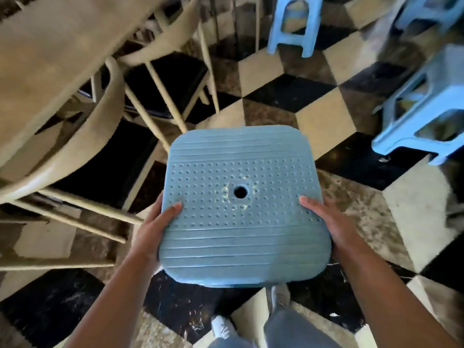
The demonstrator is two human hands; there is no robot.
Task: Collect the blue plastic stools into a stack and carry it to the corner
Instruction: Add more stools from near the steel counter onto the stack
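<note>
Both hands clamp one blue stool (242,204), seen from above, seat up. Left hand (157,228) grips the seat's left edge w/ thumb on top; right hand (329,226) grips the right edge same way, fingers curled under & hidden. Stool is held near the body, above the checkered floor (271,94), legs not visible below the seat.

Other blue stools stand apart: one far centre (292,26), one at right (424,106), another at far-right corner (426,11), partly cut off. Wooden chairs (160,79) & a table (55,46) crowd the left.

Step, prob.: carry this one over a standing stool & nest it. To do it well: keep the seat level, grip even both sides, line legs up w/ the lower stool's corners before lowering, steer right, away from chair legs. Can't tell which is the corner.
</note>
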